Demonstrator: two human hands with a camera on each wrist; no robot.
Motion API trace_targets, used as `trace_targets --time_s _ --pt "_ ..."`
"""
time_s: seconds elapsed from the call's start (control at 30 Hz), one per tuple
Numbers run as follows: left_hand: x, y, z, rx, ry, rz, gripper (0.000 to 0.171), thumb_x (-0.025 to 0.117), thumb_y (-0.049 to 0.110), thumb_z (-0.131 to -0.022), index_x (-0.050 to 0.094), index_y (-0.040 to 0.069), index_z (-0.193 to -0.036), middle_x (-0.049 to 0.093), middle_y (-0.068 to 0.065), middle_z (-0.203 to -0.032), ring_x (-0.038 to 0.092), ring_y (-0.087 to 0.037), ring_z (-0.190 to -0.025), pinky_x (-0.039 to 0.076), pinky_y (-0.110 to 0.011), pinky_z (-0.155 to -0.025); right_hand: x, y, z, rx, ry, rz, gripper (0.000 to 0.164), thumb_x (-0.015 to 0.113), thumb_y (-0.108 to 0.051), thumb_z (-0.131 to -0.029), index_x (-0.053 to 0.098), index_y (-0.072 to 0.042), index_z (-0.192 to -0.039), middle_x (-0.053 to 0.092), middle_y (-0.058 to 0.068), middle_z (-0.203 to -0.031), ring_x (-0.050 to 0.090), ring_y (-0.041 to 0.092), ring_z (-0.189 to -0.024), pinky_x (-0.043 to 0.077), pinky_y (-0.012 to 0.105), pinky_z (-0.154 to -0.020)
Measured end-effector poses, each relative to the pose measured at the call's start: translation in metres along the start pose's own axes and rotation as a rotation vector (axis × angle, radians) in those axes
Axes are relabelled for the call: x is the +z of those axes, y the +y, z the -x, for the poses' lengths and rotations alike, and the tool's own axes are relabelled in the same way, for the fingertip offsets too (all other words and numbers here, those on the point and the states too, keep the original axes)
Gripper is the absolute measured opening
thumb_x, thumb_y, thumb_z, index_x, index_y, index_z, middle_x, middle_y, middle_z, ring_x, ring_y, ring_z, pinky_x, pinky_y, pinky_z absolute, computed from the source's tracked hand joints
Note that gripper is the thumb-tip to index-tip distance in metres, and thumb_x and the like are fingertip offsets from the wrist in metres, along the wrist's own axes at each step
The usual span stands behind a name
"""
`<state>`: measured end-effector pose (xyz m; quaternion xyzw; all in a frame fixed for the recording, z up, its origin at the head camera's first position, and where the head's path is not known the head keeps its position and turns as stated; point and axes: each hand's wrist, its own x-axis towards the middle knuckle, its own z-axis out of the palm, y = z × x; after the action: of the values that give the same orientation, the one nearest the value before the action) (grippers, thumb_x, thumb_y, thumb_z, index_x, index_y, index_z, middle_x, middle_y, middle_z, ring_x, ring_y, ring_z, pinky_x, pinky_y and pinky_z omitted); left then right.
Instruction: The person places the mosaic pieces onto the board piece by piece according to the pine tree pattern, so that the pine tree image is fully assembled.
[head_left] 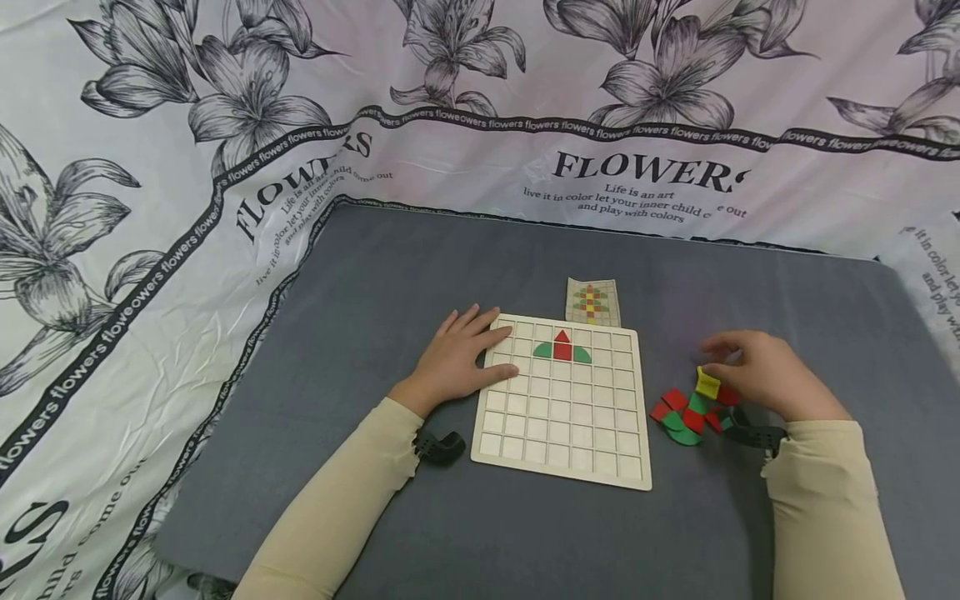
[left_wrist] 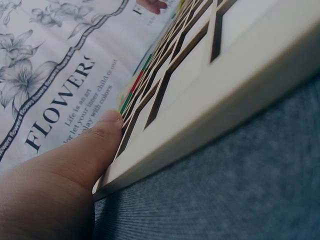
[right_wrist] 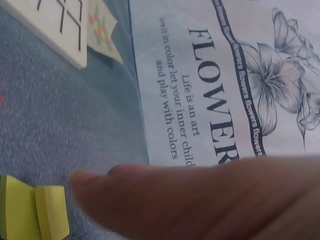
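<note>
A pale wooden grid board (head_left: 561,486) lies on the table. Near its top, a red triangle (head_left: 562,337) sits above a red square (head_left: 562,352), with green curved pieces (head_left: 543,351) on both sides. My left hand (head_left: 453,360) rests at the board's upper left edge, fingers spread; its thumb (left_wrist: 97,142) lies along the rim. My right hand (head_left: 772,375) hovers over a loose pile of red, green and yellow pieces (head_left: 693,419), fingers loosely bent. In the right wrist view, its thumb is beside two yellow pieces (right_wrist: 52,212), with a small gap between.
A small pattern card (head_left: 592,302) with a coloured design lies against the board's top edge. The grey table (head_left: 375,283) is bordered by a white flowered sheet (head_left: 480,158). A black wrist strap (head_left: 441,448) is on my left wrist.
</note>
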<state>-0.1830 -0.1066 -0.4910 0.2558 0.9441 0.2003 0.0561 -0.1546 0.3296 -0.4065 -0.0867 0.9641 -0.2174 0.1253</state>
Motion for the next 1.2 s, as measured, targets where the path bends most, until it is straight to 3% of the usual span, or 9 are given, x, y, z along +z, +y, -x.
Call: trace_targets --time_s 0.17,0.33,0.67,0.8,0.93,1.2 --pt "0.0 -0.001 0.0 -0.001 0.002 0.005 0.077 0.057 0.069 -0.099 0.044 0.028 -0.162 0.024 0.001 -0.175 0.011 -0.027 -0.164 0.0 -0.049 -0.133 0.0 0.009 -0.003 0.007 -0.059 0.031 0.041 0.076 -0.015 -0.094 0.069 0.01 -0.127 0.067 0.033 -0.114 0.067 0.036 -0.09 0.06 0.052 -0.073" --pt "0.0 0.0 0.0 -0.004 -0.001 0.0 0.077 0.056 0.07 -0.099 0.043 0.029 -0.163 0.023 0.002 -0.175 0.01 -0.026 -0.164 -0.001 -0.048 -0.133 0.004 0.013 -0.005 -0.013 -0.08 0.039 0.035 0.074 -0.013 -0.095 0.07 0.011 -0.121 0.07 0.029 -0.109 0.066 0.04 -0.095 0.059 0.055 -0.076" --pt "0.0 0.001 -0.001 -0.004 -0.003 -0.007 0.077 0.057 0.07 -0.099 0.044 0.029 -0.162 0.024 0.002 -0.175 0.01 -0.026 -0.164 0.0 -0.049 -0.133 0.009 0.009 -0.006 0.011 -0.067 0.003 0.03 0.082 -0.021 -0.092 0.074 0.004 -0.106 0.073 0.009 -0.091 0.065 0.021 -0.081 0.055 0.036 -0.067" --pt "-0.001 0.0 -0.001 0.0 -0.003 -0.012 0.077 0.057 0.07 -0.099 0.043 0.029 -0.163 0.024 0.002 -0.175 0.011 -0.027 -0.164 0.0 -0.049 -0.133 0.01 0.003 -0.008 0.008 -0.061 -0.013 0.022 0.078 -0.017 -0.095 0.071 0.004 -0.102 0.071 0.006 -0.085 0.062 0.018 -0.073 0.052 0.034 -0.061" --pt "-0.002 0.0 -0.001 -0.004 0.004 -0.006 0.077 0.058 0.069 -0.098 0.044 0.028 -0.162 0.024 0.002 -0.175 0.011 -0.027 -0.164 0.0 -0.049 -0.133 0.009 -0.007 -0.012 -0.021 -0.056 -0.026 0.019 0.073 -0.013 -0.098 0.069 0.005 -0.104 0.072 0.011 -0.088 0.064 0.021 -0.075 0.053 0.034 -0.061" --pt "0.0 0.0 0.0 -0.005 0.003 -0.002 0.078 0.057 0.07 -0.098 0.044 0.028 -0.162 0.024 0.002 -0.175 0.011 -0.027 -0.164 0.001 -0.049 -0.133 0.015 -0.028 -0.023 -0.073 -0.046 -0.048 0.016 0.078 -0.015 -0.096 0.069 -0.002 -0.097 0.072 0.005 -0.087 0.064 0.017 -0.078 0.053 0.034 -0.066"
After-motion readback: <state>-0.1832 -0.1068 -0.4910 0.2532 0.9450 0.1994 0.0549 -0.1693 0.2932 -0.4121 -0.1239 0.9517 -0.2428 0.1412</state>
